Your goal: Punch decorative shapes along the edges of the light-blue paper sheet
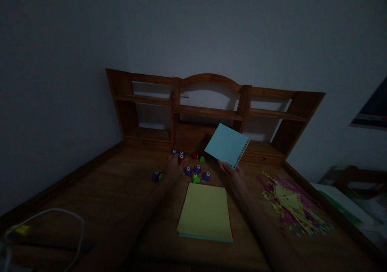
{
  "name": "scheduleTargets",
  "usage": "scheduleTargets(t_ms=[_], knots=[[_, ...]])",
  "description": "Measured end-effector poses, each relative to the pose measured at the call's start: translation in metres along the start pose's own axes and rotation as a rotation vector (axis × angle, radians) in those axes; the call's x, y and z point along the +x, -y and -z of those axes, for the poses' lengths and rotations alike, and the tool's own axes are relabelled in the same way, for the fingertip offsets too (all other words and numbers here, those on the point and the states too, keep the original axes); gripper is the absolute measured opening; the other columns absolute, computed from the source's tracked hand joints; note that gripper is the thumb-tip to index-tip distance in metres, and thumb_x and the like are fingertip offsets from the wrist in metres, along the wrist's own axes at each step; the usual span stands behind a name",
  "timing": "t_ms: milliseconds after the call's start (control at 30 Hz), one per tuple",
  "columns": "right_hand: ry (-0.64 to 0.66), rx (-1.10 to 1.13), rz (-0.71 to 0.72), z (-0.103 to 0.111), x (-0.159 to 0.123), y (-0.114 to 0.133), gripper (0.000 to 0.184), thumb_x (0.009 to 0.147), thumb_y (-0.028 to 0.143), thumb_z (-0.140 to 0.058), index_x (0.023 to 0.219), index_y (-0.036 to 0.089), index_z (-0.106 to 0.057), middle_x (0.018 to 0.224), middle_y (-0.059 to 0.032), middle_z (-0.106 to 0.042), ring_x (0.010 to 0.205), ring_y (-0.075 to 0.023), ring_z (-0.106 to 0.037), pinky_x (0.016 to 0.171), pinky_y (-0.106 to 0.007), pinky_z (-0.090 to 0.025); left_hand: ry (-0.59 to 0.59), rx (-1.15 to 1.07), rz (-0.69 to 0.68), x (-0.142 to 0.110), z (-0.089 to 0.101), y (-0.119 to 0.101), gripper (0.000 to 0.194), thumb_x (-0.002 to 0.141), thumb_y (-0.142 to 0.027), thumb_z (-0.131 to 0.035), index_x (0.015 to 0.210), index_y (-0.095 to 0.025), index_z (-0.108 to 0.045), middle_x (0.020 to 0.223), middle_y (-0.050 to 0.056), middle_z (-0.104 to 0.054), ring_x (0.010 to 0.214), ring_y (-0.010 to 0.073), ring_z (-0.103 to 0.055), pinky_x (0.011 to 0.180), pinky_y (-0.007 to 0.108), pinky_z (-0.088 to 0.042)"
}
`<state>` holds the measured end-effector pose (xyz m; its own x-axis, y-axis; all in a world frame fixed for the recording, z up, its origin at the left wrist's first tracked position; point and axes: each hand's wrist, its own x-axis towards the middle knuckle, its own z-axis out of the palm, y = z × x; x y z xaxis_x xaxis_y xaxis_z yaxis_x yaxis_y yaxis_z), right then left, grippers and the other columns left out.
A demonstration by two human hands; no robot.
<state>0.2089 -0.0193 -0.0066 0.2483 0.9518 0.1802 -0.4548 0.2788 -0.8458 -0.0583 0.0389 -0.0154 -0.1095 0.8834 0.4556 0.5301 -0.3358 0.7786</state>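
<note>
My left hand (174, 170) is closed around a small red craft punch (181, 159) with a round white top, just above the desk. In my right hand (235, 176), a light blue sheet of paper (227, 143) is pinched by its lower edge and held up tilted. A row of small holes runs along the sheet's right edge. Between the hands stand several more punches, among them a purple punch (197, 169), a green punch (196, 178) and a red punch (194, 156). Nearer to me lies a stack of yellow paper (207, 211) with blue and red sheets beneath.
A pile of yellow and pink paper strips (290, 199) lies on the right of the desk (121, 191). A wooden shelf unit (208, 110) stands at the back against the wall. A white cable (54, 210) loops at the lower left, near a yellow object (21, 229).
</note>
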Motion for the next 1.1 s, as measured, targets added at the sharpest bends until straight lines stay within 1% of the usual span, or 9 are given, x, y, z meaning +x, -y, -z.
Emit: scheduleTargets(t_ms=[100, 167, 267, 333, 433, 567, 733, 900, 1100], knots=[[0.043, 0.029, -0.036, 0.000, -0.001, -0.001, 0.031, 0.064, 0.026, -0.084, 0.092, 0.018, -0.071, 0.100, -0.0067, -0.074, 0.097, -0.0249, -0.070, 0.097, -0.037, -0.053, -0.035, -0.244, 0.062, 0.005, -0.002, -0.009, 0.032, 0.079, -0.046, -0.063, 0.091, -0.016, -0.057, 0.095, 0.008, -0.060, 0.093, 0.0261, -0.059, 0.088, 0.041, -0.045], [0.074, 0.049, -0.054, -0.001, -0.002, -0.001, 0.031, 0.065, 0.025, -0.084, 0.093, 0.019, -0.071, 0.101, -0.0063, -0.074, 0.097, -0.0244, -0.070, 0.098, -0.037, -0.052, 0.006, -0.453, 0.104, 0.006, -0.004, -0.016, 0.036, 0.076, -0.046, -0.065, 0.094, -0.016, -0.057, 0.093, 0.006, -0.063, 0.087, 0.0229, -0.061, 0.082, 0.037, -0.048], [0.094, 0.098, -0.074, -0.002, -0.004, -0.001, 0.031, 0.065, 0.024, -0.084, 0.093, 0.020, -0.071, 0.102, -0.0047, -0.074, 0.099, -0.0234, -0.069, 0.100, -0.036, -0.051, 0.074, -0.631, 0.116, 0.002, -0.009, -0.026, 0.040, 0.075, -0.043, -0.069, 0.102, -0.015, -0.059, 0.099, 0.007, -0.066, 0.090, 0.0209, -0.063, 0.081, 0.032, -0.050], [0.103, 0.124, -0.075, -0.003, -0.005, 0.001, 0.031, 0.064, 0.023, -0.084, 0.092, 0.021, -0.071, 0.101, -0.0040, -0.074, 0.100, -0.0226, -0.069, 0.100, -0.036, -0.051, 0.165, -0.794, 0.139, -0.003, -0.010, -0.034, 0.046, 0.074, -0.040, -0.073, 0.110, -0.015, -0.059, 0.103, 0.008, -0.066, 0.091, 0.0199, -0.063, 0.078, 0.029, -0.050], [0.122, 0.129, -0.068, -0.006, -0.007, 0.002, 0.032, 0.064, 0.021, -0.084, 0.093, 0.021, -0.071, 0.100, -0.0037, -0.074, 0.098, -0.0214, -0.069, 0.100, -0.035, -0.050, 0.389, -0.970, 0.195, -0.013, -0.010, -0.044, 0.055, 0.072, -0.038, -0.077, 0.119, -0.016, -0.059, 0.098, 0.008, -0.066, 0.078, 0.0168, -0.062, 0.064, 0.025, -0.047], [0.131, 0.106, -0.073, -0.011, -0.011, 0.000, 0.033, 0.064, 0.021, -0.083, 0.095, 0.022, -0.070, 0.097, -0.0027, -0.075, 0.092, -0.0203, -0.070, 0.096, -0.035, -0.052, 0.585, -0.951, 0.259, -0.027, -0.009, -0.055, 0.049, 0.073, -0.039, -0.077, 0.114, -0.016, -0.063, 0.092, 0.006, -0.064, 0.073, 0.0140, -0.060, 0.062, 0.023, -0.045], [0.134, 0.038, -0.113, -0.017, -0.016, -0.003, 0.030, 0.064, 0.023, -0.083, 0.091, 0.020, -0.070, 0.096, -0.0049, -0.075, 0.090, -0.0220, -0.071, 0.092, -0.036, -0.054, 0.633, -0.855, 0.157, -0.033, -0.013, -0.057, 0.042, 0.078, -0.041, -0.073, 0.110, -0.016, -0.065, 0.094, 0.007, -0.066, 0.072, 0.0138, -0.061, 0.058, 0.022, -0.044], [0.182, -0.038, -0.054, -0.019, -0.019, -0.006, 0.031, 0.069, 0.030, -0.081, 0.096, 0.019, -0.069, 0.098, -0.0076, -0.075, 0.092, -0.0246, -0.071, 0.093, -0.040, -0.053, 0.629, -0.829, 0.123, -0.032, -0.019, -0.052, 0.052, 0.068, -0.031, -0.082, 0.113, -0.015, -0.063, 0.110, 0.013, -0.067, 0.098, 0.0236, -0.064, 0.081, 0.031, -0.049], [0.228, -0.241, -0.029, -0.013, -0.017, -0.014, 0.034, 0.071, 0.037, -0.079, 0.098, 0.018, -0.069, 0.099, -0.0094, -0.074, 0.090, -0.0252, -0.070, 0.091, -0.043, -0.052, 0.735, -0.812, 0.121, -0.033, -0.018, -0.055, 0.050, 0.064, -0.031, -0.084, 0.108, -0.012, -0.067, 0.110, 0.015, -0.069, 0.103, 0.0271, -0.064, 0.095, 0.040, -0.046]])
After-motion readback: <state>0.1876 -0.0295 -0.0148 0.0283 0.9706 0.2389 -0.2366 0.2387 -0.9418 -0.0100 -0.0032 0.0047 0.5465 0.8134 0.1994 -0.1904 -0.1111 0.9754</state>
